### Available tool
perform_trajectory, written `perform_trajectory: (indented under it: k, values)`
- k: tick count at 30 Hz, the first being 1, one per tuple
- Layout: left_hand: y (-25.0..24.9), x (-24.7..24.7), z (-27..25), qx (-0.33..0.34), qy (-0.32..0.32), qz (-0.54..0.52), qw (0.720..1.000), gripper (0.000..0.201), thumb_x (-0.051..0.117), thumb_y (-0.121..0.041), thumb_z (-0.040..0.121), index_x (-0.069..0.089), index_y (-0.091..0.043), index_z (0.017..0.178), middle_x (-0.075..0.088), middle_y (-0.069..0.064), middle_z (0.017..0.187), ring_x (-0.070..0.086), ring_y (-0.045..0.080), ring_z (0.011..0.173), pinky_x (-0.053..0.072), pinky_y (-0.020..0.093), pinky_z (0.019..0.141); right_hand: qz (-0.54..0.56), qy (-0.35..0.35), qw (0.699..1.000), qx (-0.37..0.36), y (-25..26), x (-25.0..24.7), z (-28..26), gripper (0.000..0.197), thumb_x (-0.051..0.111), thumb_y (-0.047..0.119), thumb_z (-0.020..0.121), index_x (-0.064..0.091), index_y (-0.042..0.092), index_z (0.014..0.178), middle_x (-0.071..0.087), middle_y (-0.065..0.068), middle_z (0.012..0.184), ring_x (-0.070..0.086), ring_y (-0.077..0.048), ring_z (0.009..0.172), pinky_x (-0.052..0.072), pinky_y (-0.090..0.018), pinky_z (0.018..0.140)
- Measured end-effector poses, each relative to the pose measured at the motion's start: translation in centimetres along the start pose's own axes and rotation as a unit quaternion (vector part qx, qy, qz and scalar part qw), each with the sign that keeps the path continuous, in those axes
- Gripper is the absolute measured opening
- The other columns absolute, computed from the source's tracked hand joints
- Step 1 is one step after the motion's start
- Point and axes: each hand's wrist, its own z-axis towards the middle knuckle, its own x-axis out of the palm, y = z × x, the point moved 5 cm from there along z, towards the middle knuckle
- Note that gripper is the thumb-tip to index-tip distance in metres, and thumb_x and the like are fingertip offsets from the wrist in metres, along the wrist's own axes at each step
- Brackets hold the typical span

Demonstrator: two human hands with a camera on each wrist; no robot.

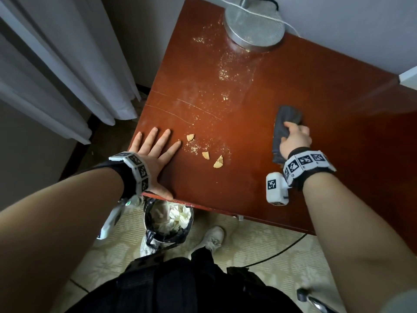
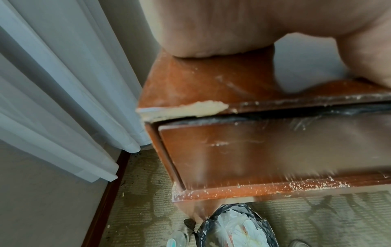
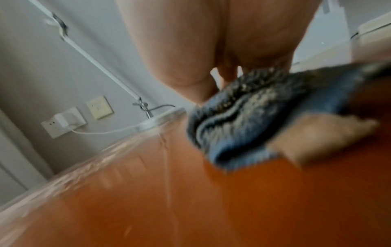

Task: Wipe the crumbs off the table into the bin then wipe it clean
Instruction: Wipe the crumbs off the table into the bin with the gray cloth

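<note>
Three biscuit pieces and fine crumbs lie scattered on the reddish wooden table. My left hand lies flat on the table's near left corner, fingers straight, just left of the biscuit pieces. My right hand grips a folded grey-blue cloth on the table's right side; the cloth shows crumbs in its folds in the blurred right wrist view. A bin lined with a black bag stands on the floor below the table's front edge, holding crumpled paper; the bin also shows in the left wrist view.
A round metal lamp base with cords stands at the table's back. White curtains hang to the left. The table has a drawer front with a chipped corner above it. My shoe stands beside the bin on patterned carpet.
</note>
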Motion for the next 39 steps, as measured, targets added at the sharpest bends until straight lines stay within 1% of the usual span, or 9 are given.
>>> perform_trajectory:
  k: [2,7,13,16,23,27,31,36,39]
  values:
    - [0.1,0.1,0.1,-0.001,0.002,-0.001,1.0,0.136,0.048,-0.092,0.048,-0.039,-0.034,0.134,-0.045,0.003,0.142,-0.038,0.031,0.133,-0.018,0.054,0.109,-0.017,0.003,1.0,-0.005,0.6,1.5,-1.1,0.042,0.042,0.009,0.095,0.043,0.019,0.136,0.028,-0.012,0.144,0.031,-0.034,0.128,0.03,-0.041,0.108]
    - [0.2,0.0,0.2,-0.003,0.003,0.003,1.0,0.136,0.05,-0.092,0.047,-0.037,-0.035,0.136,-0.044,0.003,0.144,-0.035,0.033,0.134,-0.015,0.056,0.111,-0.046,0.028,0.991,-0.121,3.0,4.3,-6.5,0.043,0.043,0.011,0.095,0.04,0.017,0.138,0.03,-0.013,0.14,0.031,-0.032,0.127,0.03,-0.035,0.106]
    - [0.0,-0.3,-0.2,0.0,-0.021,-0.004,1.0,0.135,0.051,-0.09,0.049,-0.035,-0.034,0.137,-0.042,0.001,0.145,-0.034,0.03,0.135,-0.015,0.054,0.11,-0.028,0.031,0.993,-0.113,4.9,5.9,-10.4,0.043,0.046,0.014,0.095,0.041,0.019,0.137,0.032,-0.011,0.137,0.031,-0.03,0.127,0.032,-0.033,0.104]
    - [0.0,0.2,-0.8,-0.006,-0.044,-0.016,0.999,0.132,0.049,-0.088,0.055,-0.03,-0.028,0.141,-0.038,0.001,0.148,-0.031,0.027,0.137,-0.015,0.05,0.112,-0.027,0.042,0.992,-0.113,5.8,6.9,-12.6,0.044,0.046,0.014,0.094,0.04,0.019,0.137,0.031,-0.011,0.136,0.03,-0.03,0.128,0.034,-0.034,0.103]
    - [2.8,3.2,-3.2,-0.029,-0.061,-0.061,0.996,0.129,0.054,-0.081,0.063,-0.03,-0.024,0.142,-0.038,0.004,0.148,-0.029,0.025,0.139,-0.013,0.045,0.114,0.006,0.118,0.974,-0.191,8.3,9.0,-18.4,0.043,0.049,0.013,0.093,0.043,0.016,0.135,0.033,-0.008,0.134,0.036,-0.026,0.125,0.033,-0.031,0.105]
    - [3.0,3.8,-3.5,-0.029,-0.078,-0.099,0.992,0.122,0.055,-0.076,0.068,-0.027,-0.025,0.143,-0.038,0.004,0.148,-0.021,0.029,0.142,-0.01,0.044,0.117,0.094,0.08,0.98,-0.156,7.7,6.7,-17.3,0.039,0.048,0.007,0.091,0.051,0.016,0.129,0.036,-0.007,0.133,0.046,-0.024,0.118,0.034,-0.027,0.104]
    - [2.8,3.7,-3.5,-0.031,-0.068,-0.11,0.991,0.121,0.058,-0.071,0.071,-0.027,-0.026,0.143,-0.039,0.003,0.147,-0.019,0.028,0.142,-0.006,0.043,0.118,0.07,0.015,0.987,-0.144,8.0,4.7,-12.8,0.041,0.045,0.003,0.09,0.052,0.015,0.128,0.036,-0.008,0.137,0.044,-0.026,0.121,0.034,-0.029,0.106]
    - [2.7,3.6,-3.5,-0.033,-0.069,-0.114,0.991,0.12,0.06,-0.068,0.072,-0.026,-0.026,0.144,-0.038,0.004,0.148,-0.019,0.03,0.142,-0.006,0.043,0.118,-0.029,0.076,0.972,-0.222,11.6,6.2,-9.1,0.05,0.04,-0.001,0.087,0.05,0.019,0.132,0.037,-0.007,0.139,0.038,-0.028,0.125,0.033,-0.03,0.103]
    - [2.8,3.7,-3.3,-0.033,-0.068,-0.113,0.991,0.121,0.06,-0.068,0.071,-0.026,-0.026,0.144,-0.038,0.004,0.148,-0.02,0.03,0.142,-0.006,0.043,0.117,-0.077,0.107,0.96,-0.247,13.0,7.4,-9.0,0.045,0.044,0.004,0.089,0.049,0.021,0.131,0.038,-0.007,0.139,0.035,-0.029,0.127,0.033,-0.037,0.105]
